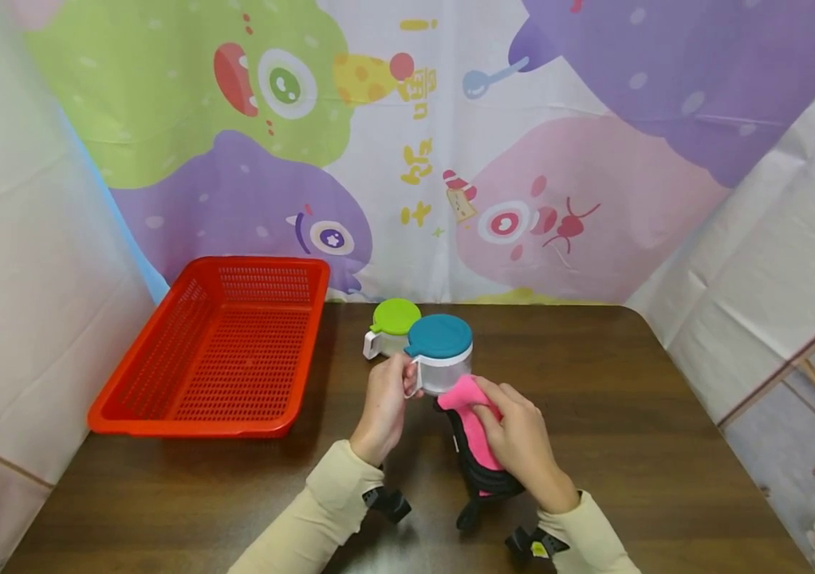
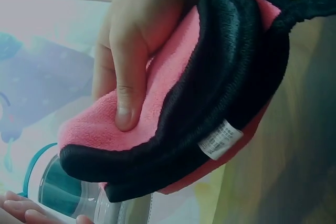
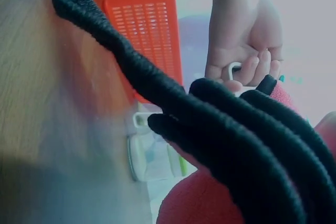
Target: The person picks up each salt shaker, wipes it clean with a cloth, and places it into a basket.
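My left hand (image 1: 387, 408) grips the white handle of a clear jar with a blue lid (image 1: 439, 336), held upright over the table. My right hand (image 1: 522, 442) pinches a folded pink cloth with black edging (image 1: 478, 434), thumb on the near side. The cloth's upper end overlaps the jar's lower side in the head view. A black loop hangs from the cloth's lower end. In the left wrist view the cloth (image 2: 105, 121) shows a small white label (image 2: 220, 139), and the jar (image 2: 58, 184) is partly hidden behind it.
A second clear jar with a green lid (image 1: 397, 316) stands behind the blue-lidded one, its white handle to the left. A red perforated basket (image 1: 300, 343) sits at the table's left. Printed curtain (image 1: 407, 263) hangs along the back edge of the wooden table (image 1: 616, 414).
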`<state>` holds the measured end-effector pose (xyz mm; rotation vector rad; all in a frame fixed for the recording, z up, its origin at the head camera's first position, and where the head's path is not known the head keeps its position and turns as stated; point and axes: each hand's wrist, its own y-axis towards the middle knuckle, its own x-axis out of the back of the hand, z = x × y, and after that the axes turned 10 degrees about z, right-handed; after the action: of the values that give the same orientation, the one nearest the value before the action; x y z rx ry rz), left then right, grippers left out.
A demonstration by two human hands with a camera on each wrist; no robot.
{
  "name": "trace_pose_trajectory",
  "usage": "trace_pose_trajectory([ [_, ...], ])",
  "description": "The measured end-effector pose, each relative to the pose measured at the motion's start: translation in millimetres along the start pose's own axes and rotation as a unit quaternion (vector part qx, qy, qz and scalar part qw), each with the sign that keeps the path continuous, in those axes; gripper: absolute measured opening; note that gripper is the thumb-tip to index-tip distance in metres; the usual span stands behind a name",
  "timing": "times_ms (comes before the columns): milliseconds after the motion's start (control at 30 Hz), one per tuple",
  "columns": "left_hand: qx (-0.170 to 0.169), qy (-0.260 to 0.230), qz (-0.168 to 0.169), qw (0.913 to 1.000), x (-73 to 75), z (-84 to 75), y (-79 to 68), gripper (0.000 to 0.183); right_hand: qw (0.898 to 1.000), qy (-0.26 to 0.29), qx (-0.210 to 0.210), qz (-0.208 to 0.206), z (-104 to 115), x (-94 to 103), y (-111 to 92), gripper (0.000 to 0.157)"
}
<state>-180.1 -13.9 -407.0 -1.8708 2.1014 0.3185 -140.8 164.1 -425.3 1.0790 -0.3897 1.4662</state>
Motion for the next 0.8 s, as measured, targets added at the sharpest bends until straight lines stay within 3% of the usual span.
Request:
trace_pose_trajectory([
  [600, 0.007, 0.016, -0.012, 0.9998, 0.3, 1.7, -0.7, 0.029, 1.0, -0.004, -0.01, -0.002, -3, 10.1, 5, 0.039],
  [800, 0.003, 0.015, -0.03, 0.9994, -0.3, 1.0, 0.9, 0.029, 1.0, -0.008, -0.021, -0.004, -4, 15.9, 9, 0.041],
])
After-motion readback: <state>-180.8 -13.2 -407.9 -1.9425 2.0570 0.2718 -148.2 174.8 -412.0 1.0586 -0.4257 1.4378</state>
